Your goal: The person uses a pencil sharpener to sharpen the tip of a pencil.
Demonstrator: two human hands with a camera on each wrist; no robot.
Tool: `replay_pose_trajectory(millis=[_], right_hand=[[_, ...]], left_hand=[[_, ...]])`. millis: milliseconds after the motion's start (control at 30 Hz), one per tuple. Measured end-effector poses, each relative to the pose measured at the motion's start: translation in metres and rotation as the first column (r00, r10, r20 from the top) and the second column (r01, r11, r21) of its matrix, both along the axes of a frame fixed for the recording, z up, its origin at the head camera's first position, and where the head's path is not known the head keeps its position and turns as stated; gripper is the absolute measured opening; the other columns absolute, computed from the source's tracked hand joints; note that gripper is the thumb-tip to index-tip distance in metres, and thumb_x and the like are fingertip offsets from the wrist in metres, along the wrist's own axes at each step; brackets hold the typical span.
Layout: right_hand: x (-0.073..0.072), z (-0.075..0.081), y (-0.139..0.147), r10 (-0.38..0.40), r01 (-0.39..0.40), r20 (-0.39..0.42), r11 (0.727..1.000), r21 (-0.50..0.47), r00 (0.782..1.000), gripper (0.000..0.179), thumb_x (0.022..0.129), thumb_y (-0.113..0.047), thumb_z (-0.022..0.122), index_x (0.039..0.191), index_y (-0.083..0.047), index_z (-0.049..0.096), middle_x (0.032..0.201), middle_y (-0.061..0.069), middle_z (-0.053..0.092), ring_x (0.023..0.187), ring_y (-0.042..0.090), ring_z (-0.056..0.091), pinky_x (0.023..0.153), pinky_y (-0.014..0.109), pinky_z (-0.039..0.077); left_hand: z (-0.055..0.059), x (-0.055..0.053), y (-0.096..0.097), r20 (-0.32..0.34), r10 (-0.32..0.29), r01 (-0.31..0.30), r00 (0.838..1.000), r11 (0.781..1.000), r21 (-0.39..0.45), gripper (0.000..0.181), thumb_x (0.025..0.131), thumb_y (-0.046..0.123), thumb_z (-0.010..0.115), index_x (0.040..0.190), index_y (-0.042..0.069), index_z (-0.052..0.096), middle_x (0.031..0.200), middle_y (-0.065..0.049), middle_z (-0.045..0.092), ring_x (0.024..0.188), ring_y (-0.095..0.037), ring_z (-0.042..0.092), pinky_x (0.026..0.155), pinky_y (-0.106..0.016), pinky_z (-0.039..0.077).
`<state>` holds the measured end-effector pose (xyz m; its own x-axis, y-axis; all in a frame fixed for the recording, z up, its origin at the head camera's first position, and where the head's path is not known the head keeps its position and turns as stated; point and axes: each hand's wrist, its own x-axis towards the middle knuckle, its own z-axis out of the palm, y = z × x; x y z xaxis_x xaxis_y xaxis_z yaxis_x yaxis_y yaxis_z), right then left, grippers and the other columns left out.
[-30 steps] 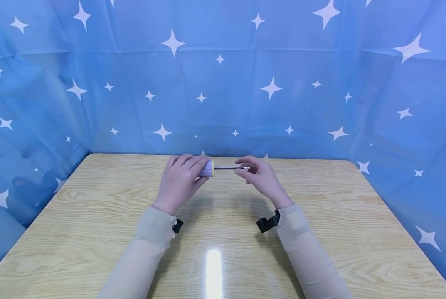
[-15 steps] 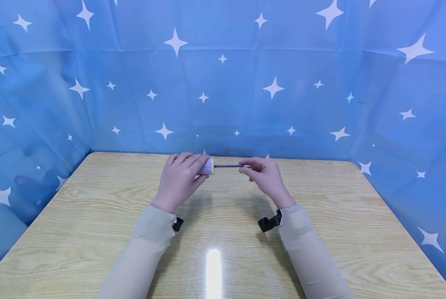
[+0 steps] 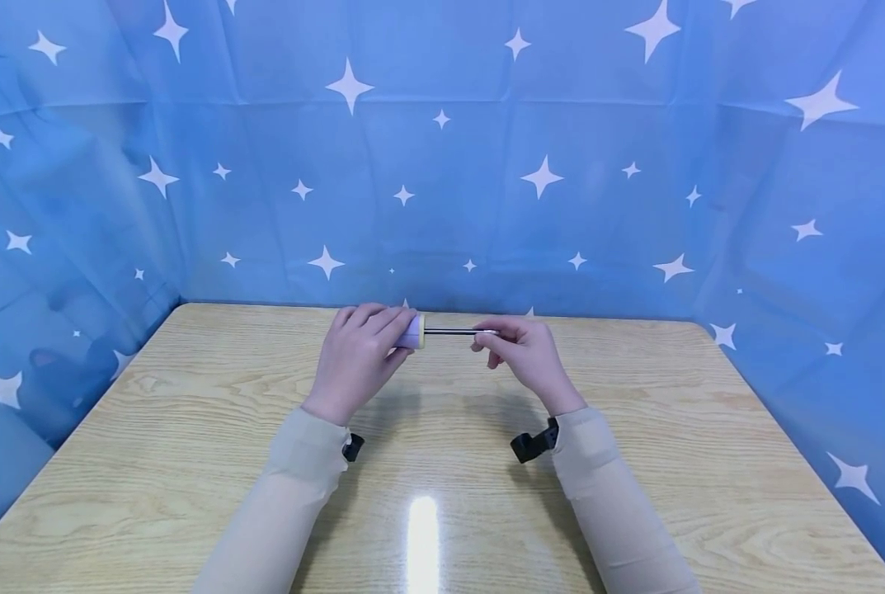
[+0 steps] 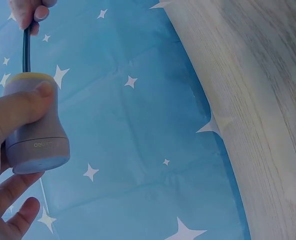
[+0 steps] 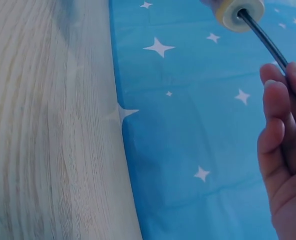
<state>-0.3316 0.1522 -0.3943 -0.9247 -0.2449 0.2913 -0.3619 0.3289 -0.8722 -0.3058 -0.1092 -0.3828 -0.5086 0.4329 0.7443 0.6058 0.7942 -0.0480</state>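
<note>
In the head view my left hand (image 3: 355,355) grips a lilac pencil sharpener (image 3: 411,332) with a yellow rim, held sideways above the table. A dark pencil (image 3: 449,332) stands in its hole and points right. My right hand (image 3: 525,351) pinches the pencil's outer end between thumb and fingers. The left wrist view shows the left thumb across the sharpener (image 4: 40,117), with lettering near its base. In the right wrist view the pencil (image 5: 265,40) enters the hole in the sharpener's face (image 5: 240,14). The pencil's tip is hidden inside.
Below both hands lies a light wood-grain table (image 3: 190,462) with a bright light reflection near its front. A blue curtain (image 3: 442,223) with white stars hangs behind the table's back edge and along both sides. Each wrist wears a black camera mount (image 3: 533,443).
A second ago the right fingers were spread loosely about the pencil's end; now they pinch it, slightly farther right. The left hand and the sharpener hold nearly the same place.
</note>
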Motion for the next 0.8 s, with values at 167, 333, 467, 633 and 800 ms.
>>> replay_pose_trajectory(millis=[167,333,467,633,800], right_hand=[[0.0005,0.0025,-0.0003,-0.002,0.002,0.032,1.0,0.0,0.999,0.021,0.095,-0.021,0.064,0.107,-0.006,0.072,0.083,0.005,0.072,0.061,0.026,0.063,0.067,0.046,0.054],[-0.0004,0.0035,0.0001,0.005,-0.003,0.084,1.0,-0.028,0.996,0.02,0.096,-0.024,0.063,0.102,-0.009,0.073,0.082,0.007,0.072,0.063,0.028,0.063,0.067,0.048,0.054],[-0.0016,0.0028,-0.0003,0.019,-0.012,0.108,0.998,-0.063,0.994,0.021,0.096,-0.025,0.062,0.103,-0.008,0.072,0.082,0.01,0.071,0.062,0.028,0.062,0.069,0.052,0.053],[-0.0031,0.0013,-0.0024,0.031,-0.018,0.132,0.995,-0.103,0.991,0.025,0.096,-0.028,0.062,0.101,-0.005,0.072,0.08,0.012,0.069,0.061,0.025,0.061,0.064,0.042,0.055],[-0.0024,-0.0012,-0.0052,0.042,-0.012,0.185,0.987,-0.162,0.982,0.032,0.097,-0.032,0.06,0.094,-0.002,0.069,0.076,0.014,0.065,0.061,0.022,0.059,0.06,0.034,0.054]], left_hand=[[0.0005,-0.0006,0.0002,0.0,0.003,-0.003,1.0,1.0,-0.013,0.044,0.078,0.018,0.082,0.119,0.011,0.07,0.114,-0.006,0.07,0.103,-0.025,0.06,0.088,-0.041,0.045],[0.0013,-0.0007,0.0005,0.0,-0.003,0.003,1.0,1.0,-0.017,0.046,0.076,0.018,0.083,0.12,0.011,0.069,0.115,-0.006,0.069,0.104,-0.026,0.06,0.088,-0.041,0.045],[0.002,-0.0002,0.0004,-0.002,0.0,0.0,1.0,1.0,-0.018,0.046,0.076,0.018,0.083,0.12,0.011,0.069,0.114,-0.006,0.069,0.103,-0.025,0.06,0.088,-0.041,0.045],[0.002,0.0004,0.0,-0.001,0.003,-0.003,1.0,1.0,-0.014,0.046,0.076,0.019,0.084,0.12,0.011,0.069,0.114,-0.006,0.07,0.104,-0.025,0.06,0.089,-0.041,0.045],[0.0005,0.0008,0.0006,-0.008,-0.001,0.001,1.0,1.0,-0.015,0.047,0.075,0.02,0.084,0.119,0.011,0.07,0.114,-0.005,0.07,0.102,-0.025,0.061,0.088,-0.041,0.045]])
